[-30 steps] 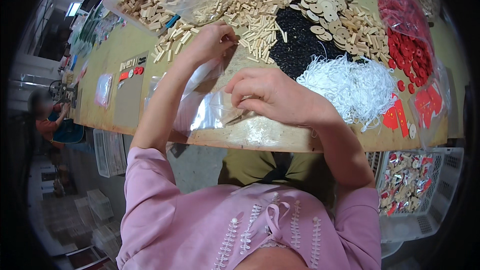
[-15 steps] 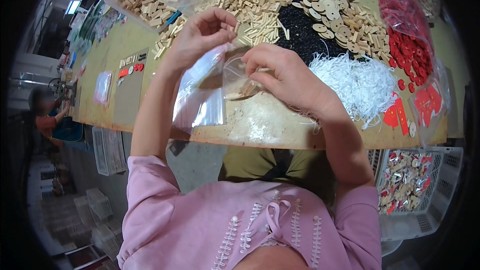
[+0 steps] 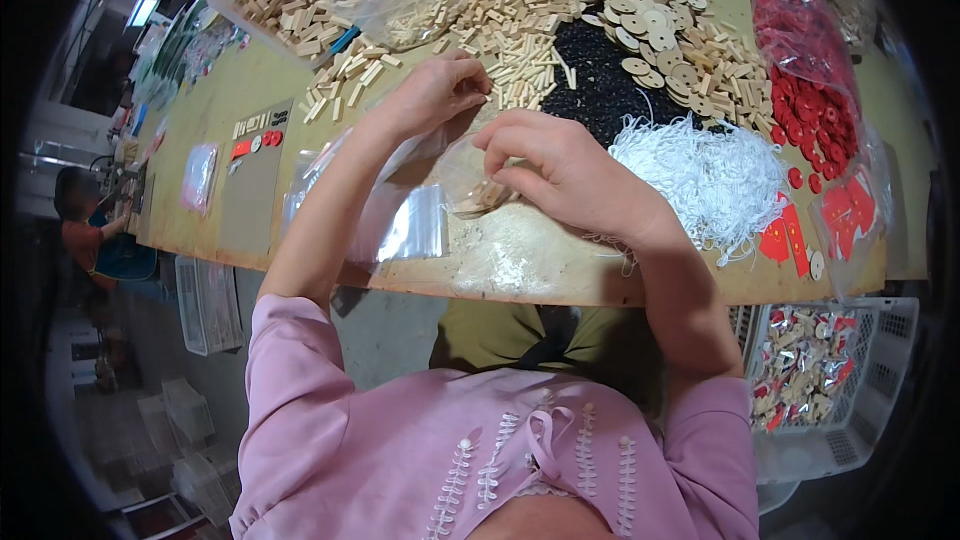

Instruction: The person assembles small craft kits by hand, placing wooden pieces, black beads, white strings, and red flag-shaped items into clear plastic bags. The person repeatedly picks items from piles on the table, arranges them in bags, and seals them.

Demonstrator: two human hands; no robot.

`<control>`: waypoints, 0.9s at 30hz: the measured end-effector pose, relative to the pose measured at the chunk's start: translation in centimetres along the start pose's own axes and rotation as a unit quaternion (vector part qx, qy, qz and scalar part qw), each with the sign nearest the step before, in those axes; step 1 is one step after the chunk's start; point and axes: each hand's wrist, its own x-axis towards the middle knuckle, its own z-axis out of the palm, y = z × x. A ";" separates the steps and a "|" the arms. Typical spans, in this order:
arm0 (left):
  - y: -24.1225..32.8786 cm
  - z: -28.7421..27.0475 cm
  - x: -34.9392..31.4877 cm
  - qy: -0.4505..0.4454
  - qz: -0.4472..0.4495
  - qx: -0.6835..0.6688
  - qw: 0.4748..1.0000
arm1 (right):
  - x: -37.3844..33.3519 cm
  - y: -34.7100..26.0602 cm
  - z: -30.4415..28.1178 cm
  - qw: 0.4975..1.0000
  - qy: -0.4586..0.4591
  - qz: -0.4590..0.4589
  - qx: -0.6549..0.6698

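Over the near edge of a pile of small pale wooden sticks (image 3: 525,75), my left hand (image 3: 438,95) is closed, its fingertips drawn together. Whatever it pinches is too small to name. My right hand (image 3: 565,168) grips a small clear plastic bag (image 3: 465,175) by its upper edge, just above the table. Some wooden pieces (image 3: 485,199) show in the bottom of the bag. Beneath and beside my left forearm lie flat clear plastic bags (image 3: 412,225), partly hidden by the arm.
Around the table (image 3: 540,265) lie wooden blocks (image 3: 300,0), round wooden discs (image 3: 650,20), black pieces (image 3: 590,65), white strings (image 3: 695,180) and red rings (image 3: 815,115). A sample board (image 3: 250,200) is at left. A crate of filled bags (image 3: 810,370) stands below right. A person (image 3: 90,225) sits far left.
My left hand has moved down and right, from above the bags to the stick pile. My right hand keeps the bag, which hangs slightly lower.
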 end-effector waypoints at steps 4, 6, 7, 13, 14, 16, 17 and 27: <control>-0.8 -0.1 0.1 -0.035 -0.006 0.032 0.999 | 0.0 0.6 0.1 0.999 0.023 -0.016 -0.022; 0.0 -0.7 -0.3 -0.042 -0.090 -0.073 0.992 | 0.1 0.8 0.0 0.999 0.040 -0.015 -0.031; 0.6 -1.3 -0.7 -0.022 -0.075 -0.151 0.985 | 0.1 0.7 -0.1 0.998 0.048 -0.011 -0.030; 7.3 -4.8 -3.5 0.009 -0.010 -0.215 0.976 | 0.1 0.9 -0.9 0.997 0.061 0.012 -0.043; 8.5 -5.2 -3.7 -0.004 -0.006 -0.169 0.986 | 0.1 0.8 -1.0 0.997 0.060 0.010 -0.041; 9.3 -5.1 -4.1 0.057 0.028 -0.085 0.994 | 0.0 0.8 -0.9 0.997 0.063 0.010 -0.038; 9.4 -5.0 -4.2 0.086 0.047 -0.042 0.994 | 0.1 0.8 -0.9 0.998 0.057 0.013 -0.035; 3.2 -3.4 -5.4 0.189 -0.065 -0.319 0.926 | 0.3 0.5 -1.0 0.997 0.072 -0.028 -0.023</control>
